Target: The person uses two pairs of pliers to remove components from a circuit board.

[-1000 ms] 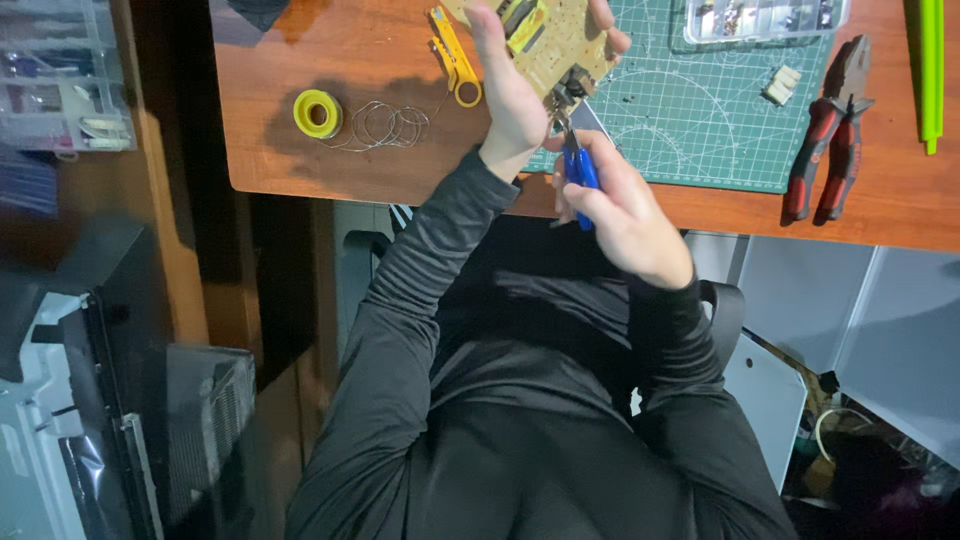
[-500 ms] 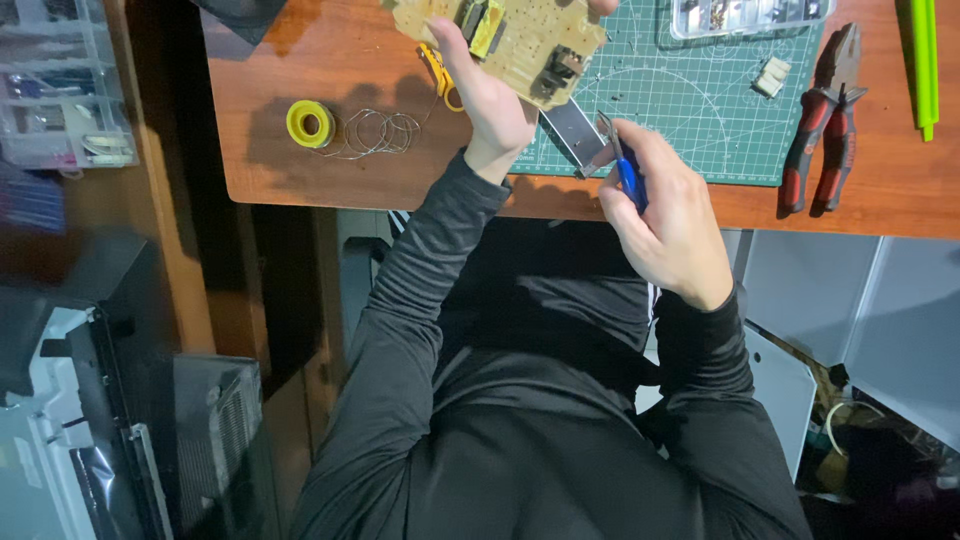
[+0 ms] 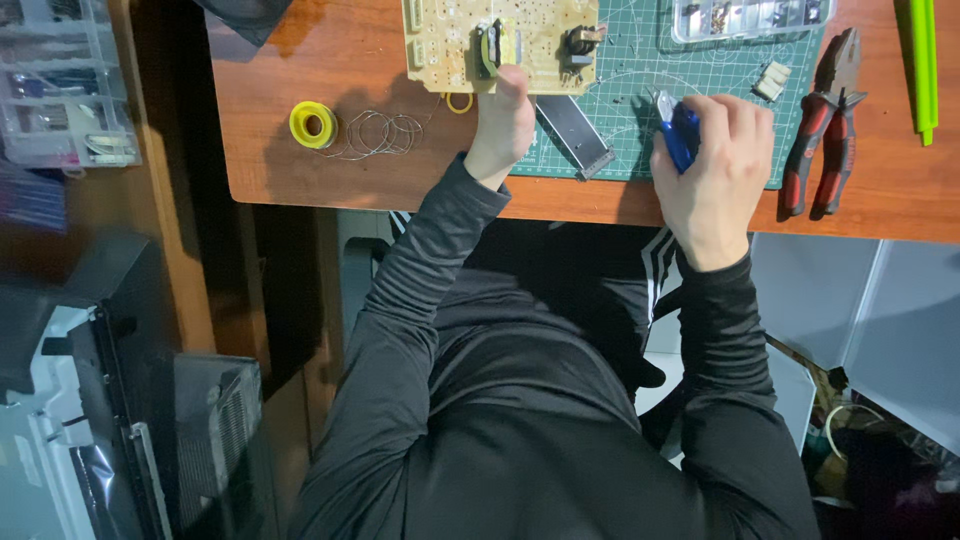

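My left hand (image 3: 503,125) grips the lower edge of a tan circuit board (image 3: 500,35) that carries a small transformer and a dark component, held over the wooden desk (image 3: 300,180). My right hand (image 3: 715,165) is closed around blue-handled cutters (image 3: 678,128), resting on the green cutting mat (image 3: 640,90). A flat grey metal strip (image 3: 575,135) lies on the mat between the two hands. Both arms wear black sleeves.
A yellow solder spool (image 3: 313,124) with loose wire coils (image 3: 380,133) sits left on the desk. Red-handled pliers (image 3: 820,135) lie right of the mat, a green stick (image 3: 922,60) farther right. A clear parts box (image 3: 750,15) and small white connector (image 3: 773,80) are near the mat's top.
The view has shifted, and my left hand has turned the board flatter and upward. My right hand with the cutters moved right, away from the board, down onto the mat.
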